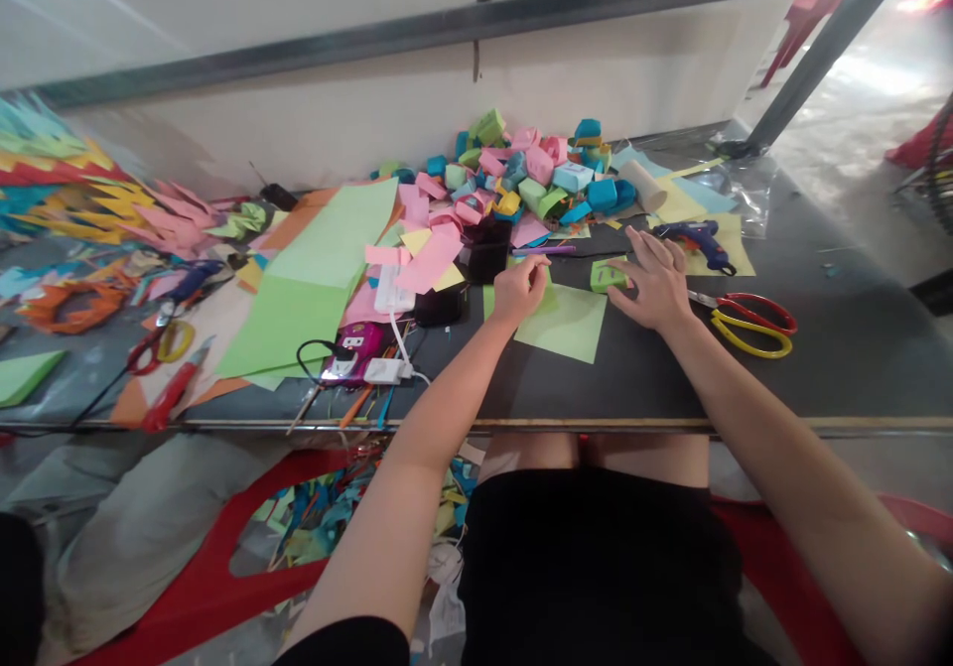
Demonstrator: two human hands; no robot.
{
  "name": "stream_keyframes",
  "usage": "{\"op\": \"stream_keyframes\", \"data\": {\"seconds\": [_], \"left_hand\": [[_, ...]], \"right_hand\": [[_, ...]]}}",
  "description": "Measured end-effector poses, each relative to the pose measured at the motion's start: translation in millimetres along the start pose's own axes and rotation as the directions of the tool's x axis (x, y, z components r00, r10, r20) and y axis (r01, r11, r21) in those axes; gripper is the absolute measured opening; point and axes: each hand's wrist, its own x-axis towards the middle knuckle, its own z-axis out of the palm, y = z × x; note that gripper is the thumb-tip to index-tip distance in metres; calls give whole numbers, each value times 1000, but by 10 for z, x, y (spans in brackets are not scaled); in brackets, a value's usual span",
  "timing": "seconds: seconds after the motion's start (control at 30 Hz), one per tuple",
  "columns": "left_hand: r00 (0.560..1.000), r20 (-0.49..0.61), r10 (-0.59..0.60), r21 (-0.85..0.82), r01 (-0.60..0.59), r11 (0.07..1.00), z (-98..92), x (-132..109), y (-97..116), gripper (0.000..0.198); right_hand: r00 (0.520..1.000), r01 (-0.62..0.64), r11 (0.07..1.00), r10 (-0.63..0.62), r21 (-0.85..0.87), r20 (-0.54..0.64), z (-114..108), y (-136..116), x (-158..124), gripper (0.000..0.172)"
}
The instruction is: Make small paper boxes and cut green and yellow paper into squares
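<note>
My left hand (519,289) rests on the far edge of a light green paper sheet (566,324) on the dark table, its fingers curled in a pinch on the sheet's edge. My right hand (655,284) lies to the right of it, fingers spread, its thumb and fingertips touching a small folded green paper piece (605,275). A purple pen (543,249) lies just beyond both hands.
A pile of folded pink, blue and green paper boxes (521,175) is heaped at the back. A blue glue gun (700,241) and red-yellow scissors (748,321) lie to the right. Large green sheets (313,279), a power strip (357,353) and more scissors (160,343) lie left. The table edge (476,426) runs near me.
</note>
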Motion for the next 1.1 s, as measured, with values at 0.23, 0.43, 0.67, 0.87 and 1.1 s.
{"op": "stream_keyframes", "data": {"seconds": [0.23, 0.43, 0.67, 0.87, 1.1], "left_hand": [[1000, 5, -12, 23, 12, 1000, -8, 5, -11, 39], [1000, -18, 21, -6, -21, 1000, 3, 5, -14, 40], [997, 82, 7, 27, -9, 1000, -21, 37, -31, 40], [968, 246, 46, 158, -87, 984, -36, 67, 70, 46], [945, 312, -101, 171, 49, 984, 8, 59, 92, 75]], "right_hand": [[997, -25, 1000, 25, 8, 67, 44, 124, -24, 61], [998, -1, 1000, 0, 15, 59, 15, 77, -55, 68], [999, -33, 998, 35, 55, -40, 24, -11, 7, 60], [1000, 1, 993, 0, 120, -11, 51, -128, 25, 74], [999, -32, 983, 36, 180, -18, 114, -120, 34, 77]]}}
